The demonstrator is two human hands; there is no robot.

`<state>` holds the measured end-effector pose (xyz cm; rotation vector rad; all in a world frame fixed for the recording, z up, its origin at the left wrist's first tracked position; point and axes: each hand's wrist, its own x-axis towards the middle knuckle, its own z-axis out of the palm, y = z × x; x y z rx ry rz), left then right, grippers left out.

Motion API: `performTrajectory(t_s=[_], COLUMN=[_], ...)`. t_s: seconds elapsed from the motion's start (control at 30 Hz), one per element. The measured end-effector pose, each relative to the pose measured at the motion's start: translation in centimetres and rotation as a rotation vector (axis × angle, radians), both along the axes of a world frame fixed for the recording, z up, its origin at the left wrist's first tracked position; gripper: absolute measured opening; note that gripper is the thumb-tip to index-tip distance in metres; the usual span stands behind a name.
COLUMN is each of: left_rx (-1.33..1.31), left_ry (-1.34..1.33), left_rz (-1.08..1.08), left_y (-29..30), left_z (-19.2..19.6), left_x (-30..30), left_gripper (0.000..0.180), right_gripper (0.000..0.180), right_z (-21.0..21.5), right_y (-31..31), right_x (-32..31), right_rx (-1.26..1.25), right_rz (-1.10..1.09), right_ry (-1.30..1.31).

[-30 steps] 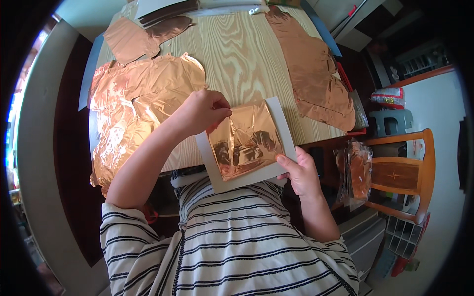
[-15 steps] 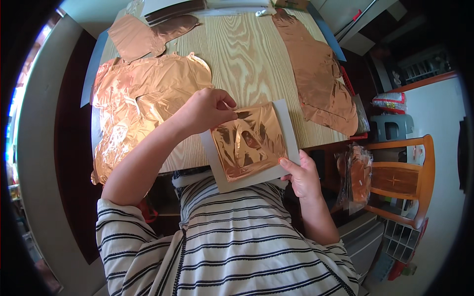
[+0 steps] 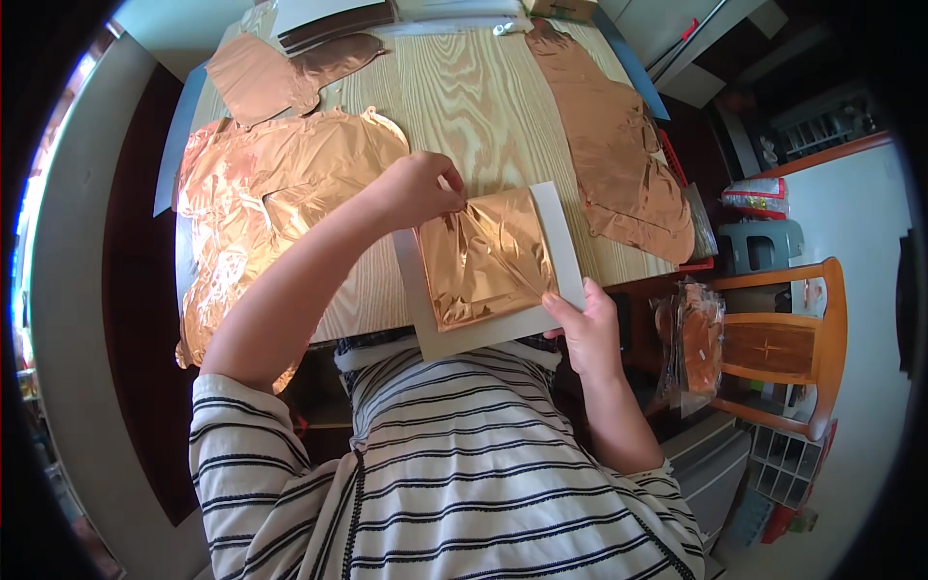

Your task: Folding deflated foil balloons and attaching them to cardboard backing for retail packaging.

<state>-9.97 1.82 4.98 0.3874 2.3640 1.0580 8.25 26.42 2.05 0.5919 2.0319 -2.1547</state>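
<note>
A folded copper-coloured foil balloon (image 3: pixel 491 253) lies on a pale rectangular card (image 3: pixel 559 227) at the table's near edge. My left hand (image 3: pixel 425 189) pinches the foil's upper left corner between thumb and fingers. At the lower right corner my right hand (image 3: pixel 586 324) grips card and foil together, thumb on top and fingers underneath. The foil shows creases running between the two pinched corners. Beside my left forearm spreads a large flat copper foil balloon (image 3: pixel 290 193), its surface wrinkled and shiny.
More flat copper foil pieces lie at the far left (image 3: pixel 253 79) and along the right (image 3: pixel 619 145). Dark and white stacked boards (image 3: pixel 333 24) stand at the back. Right of the table, a wooden chair (image 3: pixel 826 338) holds clear-bagged copper foil (image 3: pixel 698 338), near a grey stool (image 3: pixel 764 244).
The card and folded foil have moved slightly away from my body, both hands with them. The foil's dark opening in the middle has closed, and its surface looks flatter.
</note>
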Motion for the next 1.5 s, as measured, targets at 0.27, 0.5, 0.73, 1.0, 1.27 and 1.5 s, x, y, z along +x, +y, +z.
performTrajectory(t_s=[0.27,0.5,0.73,1.0,1.27,1.5], left_rx=[-0.512,-0.277,-0.263,-0.327,-0.277,-0.304], left_ry=[1.045,0.969,0.896,0.887,0.831,0.847], left_rz=[-0.055,-0.112,-0.18,-0.247,-0.209,-0.214], left_y=[0.8,0.0,-2.0,-2.4,-2.2,-2.0], left_z=[-2.7,-3.4,-5.1,-6.3,-5.8,-5.1], left_x=[4.0,8.8,10.3,9.7,10.1,10.1], left_gripper=[0.023,0.059,0.091,0.087,0.087,0.09], right_gripper=[0.025,0.025,0.055,0.069,0.078,0.079], right_z=[0.4,-1.4,2.5,-0.6,-2.4,-1.8], right_y=[-1.7,-0.8,-0.7,-8.6,-7.0,-4.6], right_x=[-1.0,-1.1,-1.4,-7.5,-8.3,-8.6], right_rx=[0.186,0.528,1.249,1.145,1.281,1.411], right_rz=[-0.027,0.047,0.159,0.597,0.629,0.615], right_ry=[0.038,0.102,0.347,0.789,0.591,0.545])
